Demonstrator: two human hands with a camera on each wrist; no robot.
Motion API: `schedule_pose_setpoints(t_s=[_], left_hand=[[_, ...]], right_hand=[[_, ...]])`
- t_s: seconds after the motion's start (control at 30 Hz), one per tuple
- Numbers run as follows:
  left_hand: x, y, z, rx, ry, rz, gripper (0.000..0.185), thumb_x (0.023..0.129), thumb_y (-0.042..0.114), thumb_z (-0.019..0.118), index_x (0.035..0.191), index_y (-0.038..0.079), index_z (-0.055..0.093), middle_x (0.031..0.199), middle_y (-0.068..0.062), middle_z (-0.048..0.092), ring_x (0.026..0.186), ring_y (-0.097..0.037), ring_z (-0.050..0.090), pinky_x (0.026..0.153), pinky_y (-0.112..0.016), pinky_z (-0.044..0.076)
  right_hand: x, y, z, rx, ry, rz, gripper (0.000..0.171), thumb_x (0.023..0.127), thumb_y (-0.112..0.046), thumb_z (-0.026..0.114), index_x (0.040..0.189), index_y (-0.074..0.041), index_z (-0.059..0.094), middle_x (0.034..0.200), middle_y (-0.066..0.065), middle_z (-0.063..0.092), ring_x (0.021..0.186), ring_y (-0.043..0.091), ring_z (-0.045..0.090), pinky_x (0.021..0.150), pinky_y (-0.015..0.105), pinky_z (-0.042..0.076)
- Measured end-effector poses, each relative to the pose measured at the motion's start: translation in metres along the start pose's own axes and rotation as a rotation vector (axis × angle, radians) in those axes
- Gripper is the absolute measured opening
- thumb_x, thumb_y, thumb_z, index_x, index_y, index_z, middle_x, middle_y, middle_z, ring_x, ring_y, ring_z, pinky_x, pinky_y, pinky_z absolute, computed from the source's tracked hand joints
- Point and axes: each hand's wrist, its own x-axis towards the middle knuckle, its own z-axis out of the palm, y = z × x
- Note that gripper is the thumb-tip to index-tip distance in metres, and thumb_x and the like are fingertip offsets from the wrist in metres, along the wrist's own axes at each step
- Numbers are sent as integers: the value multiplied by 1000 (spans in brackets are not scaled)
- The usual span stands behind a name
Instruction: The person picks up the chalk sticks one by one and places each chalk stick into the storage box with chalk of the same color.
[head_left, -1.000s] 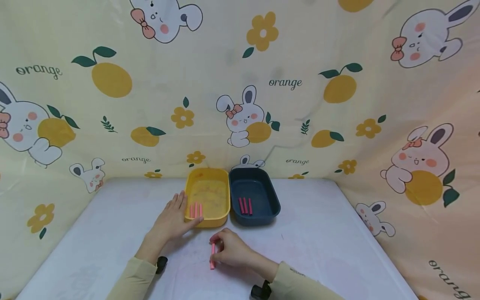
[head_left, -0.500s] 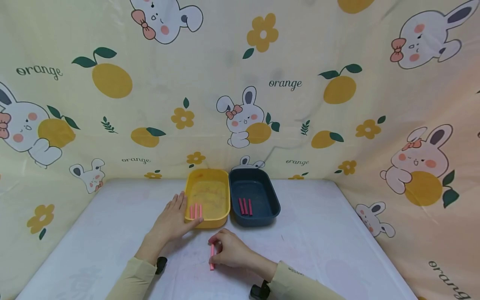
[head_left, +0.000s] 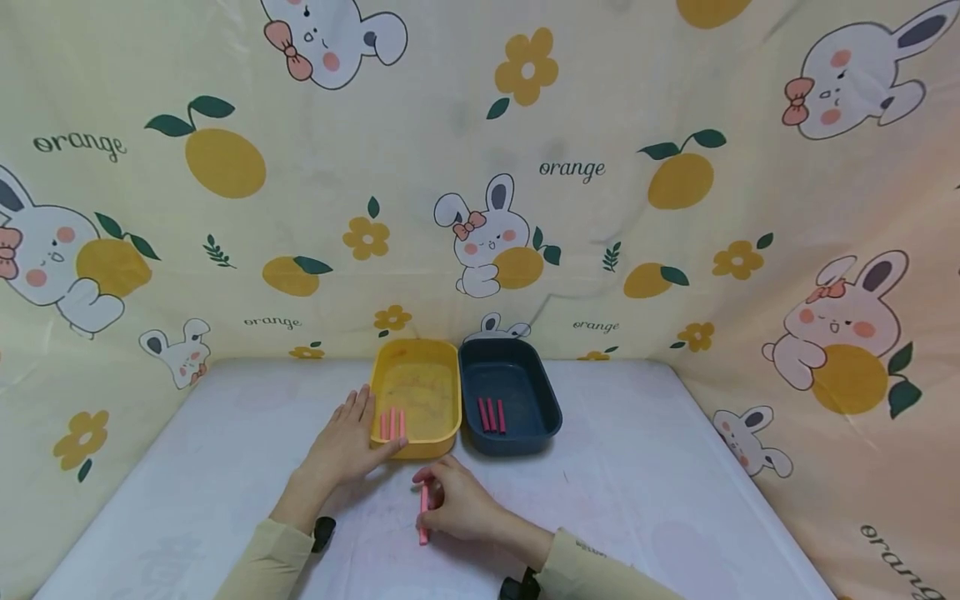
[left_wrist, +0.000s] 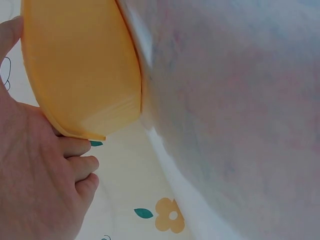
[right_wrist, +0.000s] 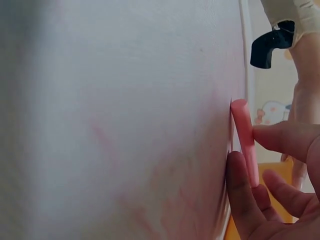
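My right hand (head_left: 465, 502) pinches a light pink chalk stick (head_left: 423, 515) low over the table, in front of the tubs. In the right wrist view the thumb and fingers are on the chalk stick (right_wrist: 244, 137); its far end sits very close to the tabletop. My left hand (head_left: 343, 442) rests against the left side of a yellow tub (head_left: 420, 450), fingers straight and thumb over its front rim. The left wrist view has that tub's wall (left_wrist: 82, 70) beside my hand (left_wrist: 37, 170). Three light pink chalk sticks (head_left: 392, 423) lie inside it.
A dark blue tub (head_left: 513, 442) stands touching the yellow one on its right, with three deeper pink chalk sticks (head_left: 492, 416) in it. Both are near the back edge of the white table (head_left: 645, 500), before a printed cloth (head_left: 300, 208). Faint pink smudges mark the tabletop.
My right hand's fingers and the pink chalk stick have shifted very slightly left and towards me. My left hand stays at the yellow tub.
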Motion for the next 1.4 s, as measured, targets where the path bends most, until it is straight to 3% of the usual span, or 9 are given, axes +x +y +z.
schedule_pose_setpoints(t_s=[0.43,0.77,1.0,1.17,1.4], left_hand=[[1,-3,3,-9,-17,-32,110,96,69,57,159,-14,19,169,-30,13,156,-48,15,126,-59,18],[1,-3,3,-13,-15,-29,109,97,67,58,159,-14,19,169,-30,14,156,-48,15,126,-60,18],[1,-4,3,-14,1,-19,110,96,69,57,159,-14,20,169,-30,15,156,-49,16,126,-60,19],[0,-5,4,-8,16,-2,113,95,74,54,158,-15,22,168,-31,16,155,-49,18,126,-60,20],[1,-5,4,4,13,6,113,95,75,51,157,-15,23,168,-31,15,155,-49,17,126,-60,20]], right_hand=[[-6,-5,5,114,40,42,44,77,2,85,117,-8,69,107,-1,53,79,8,60,67,20,53],[-9,-2,4,247,61,38,40,79,6,80,115,-8,69,100,-4,65,85,9,64,67,19,55],[-12,-5,-3,270,130,-33,35,84,4,74,117,-6,71,103,1,70,90,11,67,80,22,56],[-11,-7,-9,273,191,-76,33,88,3,72,120,-5,71,106,4,71,92,12,67,83,23,57],[-7,-11,-18,360,277,-97,31,93,-2,74,123,-6,71,116,17,72,99,19,69,81,22,59]])
